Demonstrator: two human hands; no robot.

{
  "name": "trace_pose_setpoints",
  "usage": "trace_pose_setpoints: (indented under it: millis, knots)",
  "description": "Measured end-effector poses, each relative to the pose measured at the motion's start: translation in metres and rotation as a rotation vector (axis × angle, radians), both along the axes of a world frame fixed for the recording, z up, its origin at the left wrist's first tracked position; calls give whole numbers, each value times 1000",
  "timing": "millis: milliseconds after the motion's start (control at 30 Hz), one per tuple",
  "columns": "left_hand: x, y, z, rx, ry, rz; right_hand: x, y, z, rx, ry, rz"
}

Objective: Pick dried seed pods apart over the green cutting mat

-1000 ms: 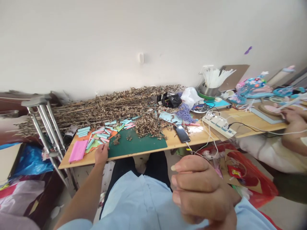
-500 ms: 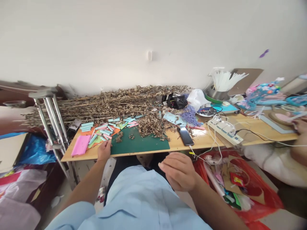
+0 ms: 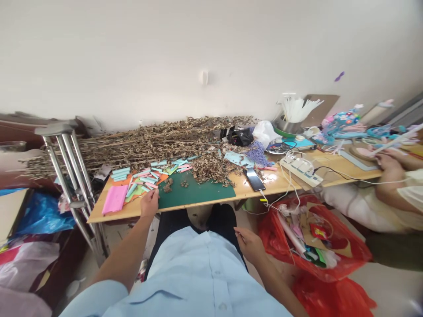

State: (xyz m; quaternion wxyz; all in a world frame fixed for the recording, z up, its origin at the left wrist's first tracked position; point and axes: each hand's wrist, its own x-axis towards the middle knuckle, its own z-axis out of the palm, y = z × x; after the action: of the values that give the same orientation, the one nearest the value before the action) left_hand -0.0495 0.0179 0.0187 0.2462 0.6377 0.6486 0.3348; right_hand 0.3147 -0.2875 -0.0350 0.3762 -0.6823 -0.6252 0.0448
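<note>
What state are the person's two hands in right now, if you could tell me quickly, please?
Left hand: open, beside the green cutting mat, holding nothing visible.
Right hand: partly open, fingers loosely curled, holding nothing visible.

Plain white wall (image 3: 132, 57) with a small white fitting (image 3: 205, 77), pale floor (image 3: 390, 286) below, aluminium crutches (image 3: 62, 176) standing against a long wooden table (image 3: 238, 193), daylight fairly even across the room
</note>
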Motion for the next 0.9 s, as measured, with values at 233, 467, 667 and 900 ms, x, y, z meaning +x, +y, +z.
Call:
trace_pose_setpoints:
  millis: [233, 467, 667, 900]
  knots:
    - [-1, -3, -1, 10, -23, -34, -12, 31, 10, -186, -56, 58]
    - [-3, -4, -10, 93, -42, -69, -28, 116, 57, -388, -363, 18]
    - [-4, -3, -20, 148, -87, -133, -35, 142, 67, -714, -523, -98]
    - [-3, -2, -21, 186, -93, -168, -33, 148, 72, -774, -581, -70]
